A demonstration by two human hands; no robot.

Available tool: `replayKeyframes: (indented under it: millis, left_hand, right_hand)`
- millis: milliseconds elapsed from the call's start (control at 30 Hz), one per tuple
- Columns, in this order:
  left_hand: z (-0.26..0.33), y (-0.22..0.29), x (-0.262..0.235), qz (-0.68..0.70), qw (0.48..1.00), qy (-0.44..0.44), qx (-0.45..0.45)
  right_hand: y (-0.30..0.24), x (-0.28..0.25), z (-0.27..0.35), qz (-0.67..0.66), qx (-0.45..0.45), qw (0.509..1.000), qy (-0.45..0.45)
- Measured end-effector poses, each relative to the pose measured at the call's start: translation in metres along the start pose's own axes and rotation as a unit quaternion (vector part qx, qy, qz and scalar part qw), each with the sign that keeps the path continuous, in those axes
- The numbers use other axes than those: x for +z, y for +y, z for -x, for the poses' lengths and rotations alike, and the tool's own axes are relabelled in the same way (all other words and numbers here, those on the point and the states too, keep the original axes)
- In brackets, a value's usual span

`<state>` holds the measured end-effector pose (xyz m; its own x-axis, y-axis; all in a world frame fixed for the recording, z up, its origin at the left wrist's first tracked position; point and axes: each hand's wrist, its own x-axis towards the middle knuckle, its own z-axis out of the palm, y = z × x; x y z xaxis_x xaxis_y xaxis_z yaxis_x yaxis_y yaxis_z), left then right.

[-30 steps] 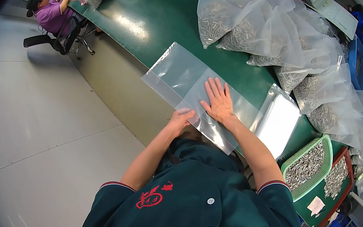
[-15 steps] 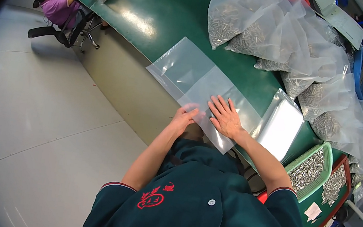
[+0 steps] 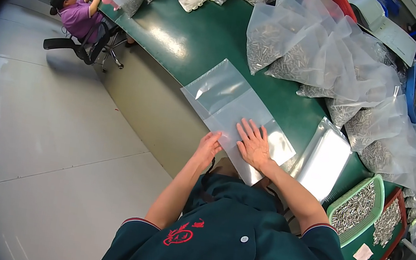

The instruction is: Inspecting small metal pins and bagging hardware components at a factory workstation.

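A flat, clear plastic bag (image 3: pixel 234 110) lies slantwise across the near edge of the green table. A crease or overlap runs across its middle. My right hand (image 3: pixel 253 146) rests palm down on the bag, fingers spread. At the bag's left edge my left hand (image 3: pixel 208 148) has its thumb and fingertips closed on the plastic. To the right of my right hand is a stack of flat plastic bags (image 3: pixel 323 159) in a clear wrapper.
Several bags of small metal pins (image 3: pixel 265 45) line the table's far right. A green basket (image 3: pixel 379 199) and a brown tray (image 3: pixel 402 213) hold metal pins on the right. A co-worker in purple (image 3: pixel 80 19) sits at far left on a wheeled chair (image 3: pixel 60 44).
The whole view has shifted, so the table and bags appear lower and farther right. My left hand has drawn back a little toward the bag's edge; my right hand stays flat on it.
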<state>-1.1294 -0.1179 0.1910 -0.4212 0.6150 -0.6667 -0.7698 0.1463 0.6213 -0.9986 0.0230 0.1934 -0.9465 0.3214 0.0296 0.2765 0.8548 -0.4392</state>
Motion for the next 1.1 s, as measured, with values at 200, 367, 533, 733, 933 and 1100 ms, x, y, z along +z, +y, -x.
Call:
replayKeyframes:
  millis: [200, 367, 533, 733, 933, 1100]
  left_hand:
    - [0.007, 0.02, 0.031, 0.148, 0.984, -0.079, -0.062]
    - [0.005, 0.022, 0.035, 0.341, 0.931, -0.112, -0.07]
    - [-0.023, 0.007, 0.049, 0.292, 0.929, -0.226, -0.009]
    - [-0.012, -0.001, 0.047, 0.357, 0.913, -0.17, -0.102]
    - [0.009, -0.006, 0.026, 0.282, 0.943, -0.16, -0.079]
    - [-0.017, 0.039, -0.01, 0.275, 0.961, -0.007, 0.036]
  right_hand:
    - [-0.01, 0.002, 0.012, -0.026, 0.049, 0.998, 0.03]
    - [-0.022, -0.013, 0.01, -0.123, 0.031, 0.991, 0.048]
    - [-0.032, -0.01, -0.002, -0.136, 0.005, 0.99, 0.019]
    - [-0.022, 0.0, -0.016, -0.061, 0.01, 0.998, -0.022]
    - [-0.047, 0.008, -0.044, -0.081, 0.053, 0.995, 0.0]
    - [-0.067, 0.004, -0.049, -0.145, 0.045, 0.988, -0.027]
